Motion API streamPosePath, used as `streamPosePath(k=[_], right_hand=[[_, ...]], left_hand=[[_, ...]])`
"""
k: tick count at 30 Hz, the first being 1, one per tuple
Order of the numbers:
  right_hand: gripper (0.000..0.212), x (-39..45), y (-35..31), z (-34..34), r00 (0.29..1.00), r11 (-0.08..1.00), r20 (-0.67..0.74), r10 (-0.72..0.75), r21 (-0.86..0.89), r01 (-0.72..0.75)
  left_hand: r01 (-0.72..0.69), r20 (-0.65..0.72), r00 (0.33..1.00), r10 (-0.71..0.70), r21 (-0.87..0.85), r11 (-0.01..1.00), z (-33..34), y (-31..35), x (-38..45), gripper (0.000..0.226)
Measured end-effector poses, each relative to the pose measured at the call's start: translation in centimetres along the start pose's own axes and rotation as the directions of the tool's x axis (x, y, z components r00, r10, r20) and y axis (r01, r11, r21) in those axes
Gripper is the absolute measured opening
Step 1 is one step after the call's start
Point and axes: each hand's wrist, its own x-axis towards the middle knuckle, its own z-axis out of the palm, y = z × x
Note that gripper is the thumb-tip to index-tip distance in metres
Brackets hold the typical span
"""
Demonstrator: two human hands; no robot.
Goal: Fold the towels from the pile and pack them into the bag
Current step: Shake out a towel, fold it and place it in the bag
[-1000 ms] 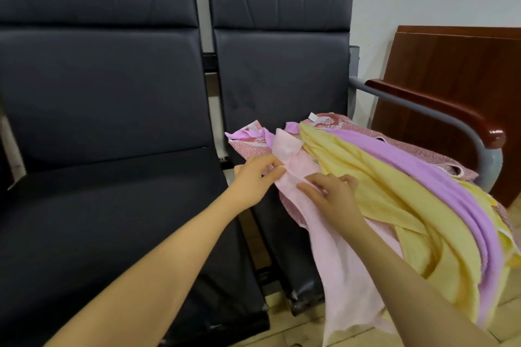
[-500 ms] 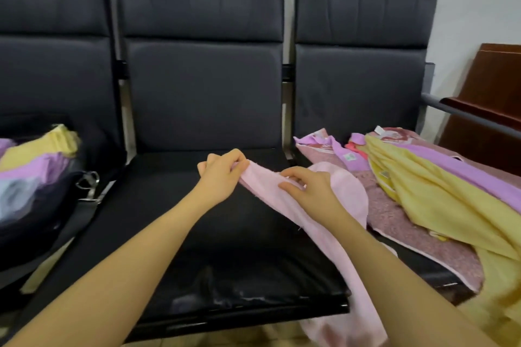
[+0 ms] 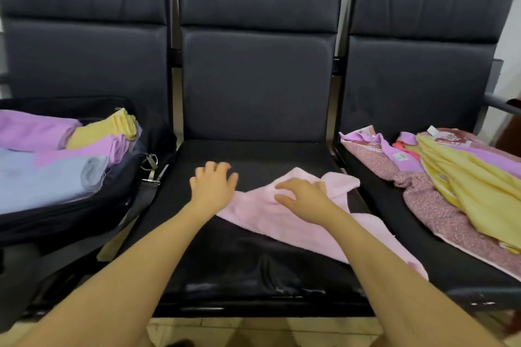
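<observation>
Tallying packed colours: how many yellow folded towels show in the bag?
1: a yellow folded towel at the back of the bag, beside purple ones; more may be hidden beneath.

I log the towel point(image 3: 282, 214) on the middle seat point(image 3: 225, 262) as plain pale pink, the seats glossy black. The bag point(image 3: 70, 214) reads black, holding folded towels in lilac point(image 3: 31, 129), yellow point(image 3: 112, 127) and light blue point(image 3: 42, 177). The pile shows yellow point(image 3: 473, 191), lilac point(image 3: 493, 158) and a pink speckled print point(image 3: 431, 205).
</observation>
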Motion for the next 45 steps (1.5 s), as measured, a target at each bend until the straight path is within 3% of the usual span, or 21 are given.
streamPosePath(k=[2, 4, 7, 11, 21, 23, 25, 27, 32, 34, 38, 40, 45], right_hand=[[0.043, -0.9, 1.6, 0.4, 0.990, 0.985, 0.139, 0.034, -0.170, -0.010], [0.049, -1.8, 3.2, 0.7, 0.962, 0.962, 0.257, 0.086, -0.273, -0.014], [0.056, -2.6, 4.7, 1.9, 0.904, 0.928, 0.396, 0.164, -0.373, -0.005], [0.056, -1.7, 5.1, 3.4, 0.923, 0.936, 0.362, 0.128, -0.352, 0.008], [0.053, 4.8, 3.2, 7.0, 0.946, 0.992, 0.320, 0.044, -0.122, -0.005], [0.051, 5.0, 3.1, 6.5, 0.978, 0.999, 0.205, 0.034, -0.025, -0.029], [0.041, 4.7, 3.4, 5.7, 0.999, 0.994, 0.037, 0.013, -0.111, -0.009], [0.032, 4.1, 4.0, 5.0, 0.999, 0.972, -0.047, -0.007, -0.237, -0.004], [0.030, 2.6, 6.1, 4.9, 0.995, 0.951, -0.062, 0.077, -0.295, -0.092], [0.027, 2.4, 6.0, 4.9, 0.990, 0.963, -0.073, 0.121, -0.235, -0.135], [0.015, 2.4, 5.4, 4.9, 0.974, 0.972, -0.129, 0.184, -0.123, -0.200], [0.014, 2.2, 5.1, 4.4, 0.958, 0.975, -0.183, 0.221, 0.001, -0.224], [0.012, 1.9, 3.4, 1.3, 0.944, 0.912, -0.257, 0.207, 0.400, -0.091]], left_hand=[[-0.255, 0.160, 0.959, 0.234, 0.124, 0.959, 1.0, 0.6, -1.4, 0.044], [-0.418, 0.371, 0.864, 0.341, 0.150, 0.896, 1.7, 1.8, -2.9, 0.046], [-0.463, 0.599, 0.754, 0.268, 0.196, 0.865, 3.3, 1.9, -4.3, 0.051], [-0.448, 0.672, 0.712, 0.205, 0.209, 0.869, 4.5, -0.6, -2.8, 0.054], [-0.378, 0.504, 0.848, 0.164, 0.357, 0.854, 4.7, -3.6, 1.7, 0.058], [-0.387, 0.414, 0.882, 0.226, 0.362, 0.848, 4.7, -3.5, 1.9, 0.057], [-0.381, 0.294, 0.911, 0.290, 0.322, 0.867, 4.6, -2.9, 1.6, 0.060], [-0.334, 0.249, 0.929, 0.275, 0.241, 0.911, 5.0, -2.2, 1.1, 0.050], [-0.269, 0.224, 0.950, 0.220, 0.222, 0.937, 6.0, -1.5, 0.8, 0.037], [-0.265, 0.172, 0.955, 0.240, 0.141, 0.954, 6.4, -1.5, 0.9, 0.030], [-0.174, 0.026, 0.983, 0.181, -0.175, 0.969, 6.1, -1.0, 0.9, 0.021], [-0.107, 0.036, 0.992, 0.123, -0.307, 0.946, 5.4, -0.6, 0.9, 0.019], [0.102, 0.065, 0.995, -0.079, -0.679, 0.727, 1.9, 1.2, 1.0, 0.020]])
